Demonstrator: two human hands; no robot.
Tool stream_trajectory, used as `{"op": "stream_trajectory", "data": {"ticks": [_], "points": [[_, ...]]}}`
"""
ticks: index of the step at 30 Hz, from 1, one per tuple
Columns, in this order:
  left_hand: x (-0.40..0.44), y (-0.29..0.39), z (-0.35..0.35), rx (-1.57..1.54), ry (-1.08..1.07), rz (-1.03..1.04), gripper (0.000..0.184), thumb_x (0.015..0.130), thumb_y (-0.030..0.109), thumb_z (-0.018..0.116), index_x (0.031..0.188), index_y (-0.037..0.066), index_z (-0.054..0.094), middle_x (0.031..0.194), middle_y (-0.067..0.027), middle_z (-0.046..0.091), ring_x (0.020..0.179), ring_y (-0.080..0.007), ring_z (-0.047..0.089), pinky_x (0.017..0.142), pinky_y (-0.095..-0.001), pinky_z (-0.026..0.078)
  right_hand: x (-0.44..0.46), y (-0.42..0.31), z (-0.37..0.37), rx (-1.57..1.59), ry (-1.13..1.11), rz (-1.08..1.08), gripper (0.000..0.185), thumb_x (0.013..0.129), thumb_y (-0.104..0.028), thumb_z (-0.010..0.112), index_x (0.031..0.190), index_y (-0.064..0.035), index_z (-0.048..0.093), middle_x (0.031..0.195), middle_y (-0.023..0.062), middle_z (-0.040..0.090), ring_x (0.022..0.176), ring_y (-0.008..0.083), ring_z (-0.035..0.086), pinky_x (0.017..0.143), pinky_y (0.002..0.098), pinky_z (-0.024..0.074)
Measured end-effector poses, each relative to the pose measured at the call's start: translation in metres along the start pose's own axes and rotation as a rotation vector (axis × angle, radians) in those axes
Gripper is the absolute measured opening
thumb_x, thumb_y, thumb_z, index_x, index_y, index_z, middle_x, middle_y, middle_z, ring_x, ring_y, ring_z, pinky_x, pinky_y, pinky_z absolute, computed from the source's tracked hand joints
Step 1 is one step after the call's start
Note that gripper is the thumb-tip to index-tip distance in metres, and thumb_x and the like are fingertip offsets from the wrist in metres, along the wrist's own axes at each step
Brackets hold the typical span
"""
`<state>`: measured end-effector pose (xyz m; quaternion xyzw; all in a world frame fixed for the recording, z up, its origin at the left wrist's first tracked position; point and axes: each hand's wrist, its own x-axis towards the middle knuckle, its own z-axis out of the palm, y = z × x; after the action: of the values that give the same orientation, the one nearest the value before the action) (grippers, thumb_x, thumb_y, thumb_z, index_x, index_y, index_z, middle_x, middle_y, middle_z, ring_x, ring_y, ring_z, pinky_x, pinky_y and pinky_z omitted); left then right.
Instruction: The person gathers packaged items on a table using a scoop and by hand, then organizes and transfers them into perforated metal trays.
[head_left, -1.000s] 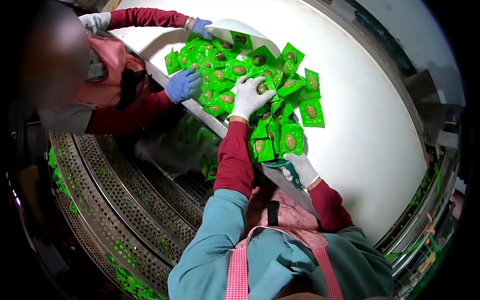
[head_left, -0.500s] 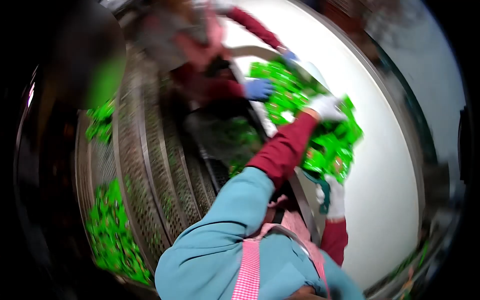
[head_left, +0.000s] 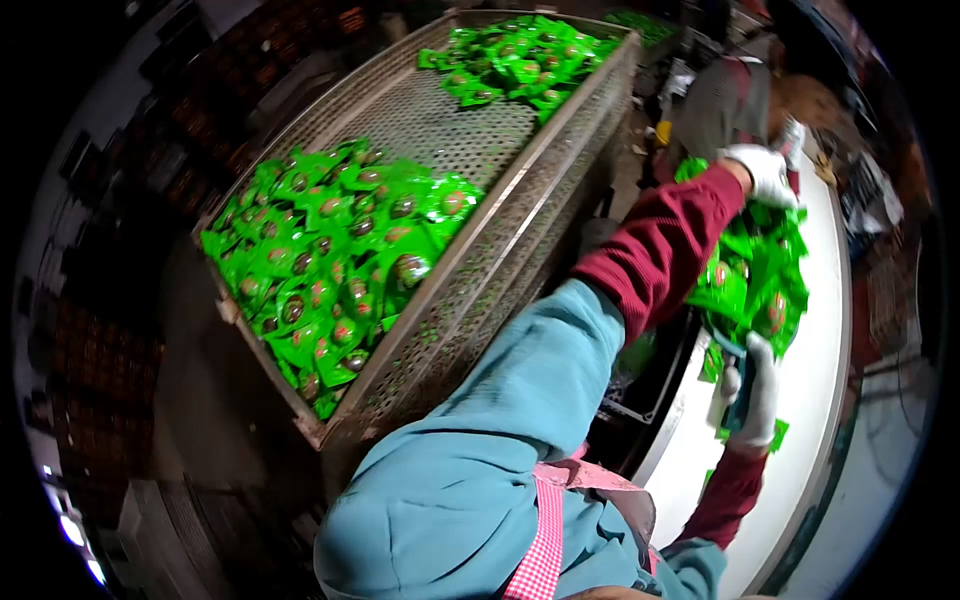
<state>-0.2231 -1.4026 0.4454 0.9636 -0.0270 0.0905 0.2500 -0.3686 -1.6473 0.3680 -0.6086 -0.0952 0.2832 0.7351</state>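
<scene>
My left hand (head_left: 763, 174), in a white glove, reaches across to the far end of a pile of shiny green packets (head_left: 775, 308) on the white table. Its fingers are curled down onto a green packet at the top of the pile. Nearer to me, my right hand (head_left: 757, 392), also gloved in white, is closed around a dark teal-handled tool (head_left: 738, 408) at the near edge of the pile. The tool's working end is partly hidden among the packets, so its exact kind is unclear. Dark and reddish round contents show through the packets.
A perforated metal crate (head_left: 440, 120) on my left holds heaps of green packets (head_left: 345, 250) in its near and far parts. The white tabletop (head_left: 815, 400) runs along my right. A person in grey (head_left: 715, 105) is beyond the pile. A dark crate (head_left: 640, 395) sits below the table's edge.
My view has swung left, bringing the metal crate into full sight and shifting the table to the right. My left hand remains at the packets, and my right hand still holds the teal-handled tool.
</scene>
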Motion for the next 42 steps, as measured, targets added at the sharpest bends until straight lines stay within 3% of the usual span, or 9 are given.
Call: {"op": "stream_trajectory", "data": {"ticks": [9, 13, 17, 21, 27, 31, 33, 37, 42], "points": [[-0.166, -0.171, -0.231, 0.203, 0.363, -0.479, 0.093, 0.068, 0.068, 0.063, 0.129, -0.002, 0.053, 0.133, -0.0244, 0.052, 0.122, -0.0346, 0.051, 0.102, -0.0400, 0.040, 0.087, -0.060, 0.196, -0.054, -0.708, 0.299, 0.022, 0.093, -0.026, 0.052, 0.088, -0.0053, 0.050, 0.066, 0.0070, 0.055, 0.040, 0.0099, 0.044, 0.034, 0.0224, 0.0346], [-0.284, -0.232, -0.269, 0.164, 0.407, -0.621, 0.084, 0.077, 0.064, 0.061, 0.129, -0.002, 0.052, 0.127, -0.0206, 0.056, 0.115, -0.0289, 0.054, 0.100, -0.0373, 0.040, 0.087, -0.050, 0.281, -0.249, -0.944, 0.227, 0.031, 0.094, -0.028, 0.050, 0.080, -0.0007, 0.054, 0.058, 0.0036, 0.051, 0.037, 0.0102, 0.043, 0.032, 0.0229, 0.0350], [-0.405, -0.264, -0.269, 0.112, 0.502, -0.808, 0.065, 0.088, 0.053, 0.056, 0.124, 0.000, 0.054, 0.119, -0.0162, 0.060, 0.108, -0.0240, 0.056, 0.096, -0.0351, 0.043, 0.112, -0.015, 0.340, -0.509, -1.133, -0.033, 0.026, 0.089, -0.020, 0.053, 0.097, 0.0044, 0.045, 0.061, 0.0065, 0.055, 0.038, 0.0155, 0.049, 0.034, 0.0291, 0.0403], [-0.497, -0.264, -0.256, 0.146, 0.301, -1.021, 0.053, 0.090, 0.038, 0.056, 0.126, 0.000, 0.051, 0.118, -0.0170, 0.060, 0.107, -0.0229, 0.057, 0.095, -0.0337, 0.043, 0.123, 0.013, 0.356, -1.094, -0.845, -1.074, 0.057, 0.086, -0.020, 0.055, 0.125, 0.0092, 0.026, 0.067, 0.0236, 0.060, 0.056, 0.0378, 0.062, 0.051, 0.0473, 0.0492], [-0.539, -0.179, -0.173, 0.065, 0.379, -0.824, 0.050, 0.082, 0.024, 0.061, 0.126, 0.004, 0.049, 0.115, -0.0186, 0.057, 0.105, -0.0277, 0.057, 0.096, -0.0328, 0.043, 0.127, 0.021, 0.345, -1.165, -0.706, -1.033, 0.073, 0.085, -0.023, 0.059, 0.136, 0.0095, 0.018, 0.073, 0.0264, 0.062, 0.063, 0.0428, 0.062, 0.056, 0.0496, 0.0497], [-0.513, -0.104, -0.145, -0.027, -0.079, -0.727, 0.054, 0.081, 0.023, 0.062, 0.131, 0.012, 0.045, 0.119, -0.0155, 0.053, 0.108, -0.0266, 0.055, 0.096, -0.0362, 0.044, 0.132, 0.020, 0.340, -1.055, -0.641, -0.913, 0.070, 0.087, -0.025, 0.058, 0.134, 0.0100, 0.019, 0.072, 0.0293, 0.062, 0.065, 0.0451, 0.062, 0.059, 0.0509, 0.0496], [-0.497, -0.074, -0.123, 0.200, -0.180, -0.715, 0.052, 0.084, 0.029, 0.062, 0.130, 0.009, 0.048, 0.120, -0.0165, 0.052, 0.105, -0.0306, 0.055, 0.092, -0.0362, 0.045, 0.134, 0.021, 0.337, -0.970, -0.630, -0.842, 0.071, 0.088, -0.025, 0.057, 0.134, 0.0092, 0.016, 0.072, 0.0294, 0.062, 0.066, 0.0454, 0.062, 0.060, 0.0513, 0.0495], [-0.493, -0.086, -0.148, 0.163, -0.135, -0.474, 0.042, 0.085, 0.032, 0.064, 0.117, 0.006, 0.059, 0.109, -0.0131, 0.057, 0.103, -0.0267, 0.057, 0.091, -0.0359, 0.046, 0.122, 0.021, 0.304, -0.945, -0.424, -0.906, 0.070, 0.087, -0.023, 0.058, 0.137, 0.0003, 0.015, 0.074, 0.0300, 0.062, 0.067, 0.0467, 0.063, 0.060, 0.0523, 0.0509], [-0.466, -0.113, -0.181, 0.416, 0.129, -0.584, 0.046, 0.083, 0.032, 0.065, 0.119, 0.005, 0.058, 0.111, -0.0159, 0.058, 0.108, -0.0303, 0.056, 0.095, -0.0389, 0.044, 0.100, 0.016, 0.242, -0.659, -0.359, -0.882, 0.071, 0.087, -0.016, 0.059, 0.142, -0.0047, 0.015, 0.080, 0.0294, 0.063, 0.069, 0.0428, 0.065, 0.060, 0.0464, 0.0521]]}}
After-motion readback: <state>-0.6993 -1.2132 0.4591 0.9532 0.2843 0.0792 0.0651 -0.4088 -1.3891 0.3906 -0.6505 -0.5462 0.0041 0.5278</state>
